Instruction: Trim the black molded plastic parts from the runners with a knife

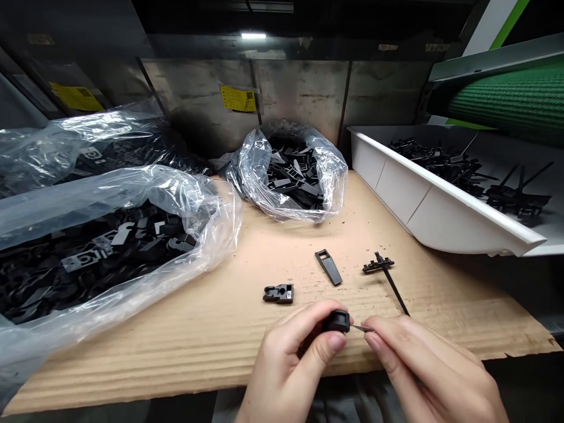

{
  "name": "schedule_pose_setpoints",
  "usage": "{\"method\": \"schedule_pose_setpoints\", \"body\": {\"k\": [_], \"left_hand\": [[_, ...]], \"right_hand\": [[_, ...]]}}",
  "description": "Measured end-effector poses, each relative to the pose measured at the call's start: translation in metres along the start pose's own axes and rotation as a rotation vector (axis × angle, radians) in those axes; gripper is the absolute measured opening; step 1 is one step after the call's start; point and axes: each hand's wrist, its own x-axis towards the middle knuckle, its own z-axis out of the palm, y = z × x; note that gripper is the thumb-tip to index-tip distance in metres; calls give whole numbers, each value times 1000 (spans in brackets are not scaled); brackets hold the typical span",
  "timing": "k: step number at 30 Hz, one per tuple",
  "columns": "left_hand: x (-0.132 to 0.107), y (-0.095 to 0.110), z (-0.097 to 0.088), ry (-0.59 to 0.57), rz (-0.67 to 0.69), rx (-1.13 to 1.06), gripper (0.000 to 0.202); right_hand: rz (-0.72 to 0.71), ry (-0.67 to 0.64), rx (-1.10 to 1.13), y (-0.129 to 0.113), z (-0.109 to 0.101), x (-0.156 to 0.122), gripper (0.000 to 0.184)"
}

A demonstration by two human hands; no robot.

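My left hand (291, 358) pinches a small black plastic part (337, 321) between thumb and fingers, low in the middle of the view. My right hand (423, 367) is closed next to it and pinches a thin dark sliver (362, 328) that sticks out of the part's right side. On the cardboard sheet (198, 341) just beyond my hands lie three loose black pieces: a small clip (279, 293), a flat wedge-shaped tab (328, 267) and a cross-shaped sprue with a long stem (384, 271).
Clear plastic bags full of black parts lie at the left (101, 247), behind it (83, 147) and at the centre back (291, 170). A white tray (423, 194) with black sprues stands at the right, under a green conveyor belt (511, 97). A metal wall closes the back.
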Motion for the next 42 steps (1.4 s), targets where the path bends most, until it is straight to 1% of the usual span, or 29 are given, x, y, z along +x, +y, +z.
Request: {"method": "schedule_pose_setpoints", "body": {"k": [2, 4, 6, 9, 11, 13, 15, 16, 20, 22, 23, 26, 27, 28, 29, 31, 32, 34, 35, 36, 38, 40, 42], "left_hand": [[2, 2, -2, -2, 95, 76, 20], [4, 3, -2, -1, 159, 98, 23], [5, 3, -1, -5, 187, 106, 23], [4, 2, 0, -18, 198, 120, 22], [3, 2, 0, -32, 212, 130, 22], [3, 2, 0, -54, 227, 137, 22], [2, 2, -1, -70, 238, 139, 24], [2, 1, -1, -77, 248, 137, 24], [2, -1, -2, -113, 253, 135, 26], [1, -1, -3, -133, 253, 145, 25], [1, 0, -3, -141, 254, 151, 25], [3, 1, -3, -137, 265, 172, 26], [4, 2, -3, -126, 263, 176, 26], [4, 2, -3, -113, 262, 181, 26], [5, 2, -3, -98, 256, 189, 26], [5, 2, -3, -74, 243, 204, 26], [4, 1, -3, -62, 231, 209, 26], [3, 1, -2, -43, 194, 203, 25], [3, 1, -2, -36, 176, 194, 25], [3, 2, -2, -31, 165, 184, 24], [3, 3, 0, -28, 161, 171, 24], [3, 4, 1, -34, 174, 163, 24], [5, 5, 2, -41, 178, 159, 23]], "right_hand": [[-13, 16, -26, 1, -1, 2, 20], [-15, 51, -50, 2, -1, 4, 17], [-38, 67, -65, 2, -2, 6, 15], [-57, 37, -52, 3, -3, 8, 17], [-2, -25, 16, 4, -4, 10, 13], [91, -112, 124, 3, -6, 12, 10], [169, -199, 207, 2, -8, 14, 17], [181, -226, 225, 2, -9, 14, 19], [213, -257, 288, 0, -12, 17, 22], [282, -309, 370, 1, -15, 18, 25], [340, -370, 426, 2, -16, 18, 28], [554, -614, 647, 5, -23, 15, 36], [594, -654, 696, 7, -25, 14, 36], [604, -656, 724, 8, -27, 12, 33], [582, -623, 725, 9, -29, 10, 26], [462, -475, 655, 11, -30, 7, 14], [383, -382, 594, 11, -29, 5, 19], [227, -191, 396, 11, -25, 2, 33], [174, -122, 286, 10, -22, 1, 35], [143, -88, 196, 9, -19, -1, 34], [130, -101, 107, 6, -14, -2, 30], [122, -166, 104, 3, -11, -2, 29], [106, -196, 84, 1, -9, -2, 29]]}}
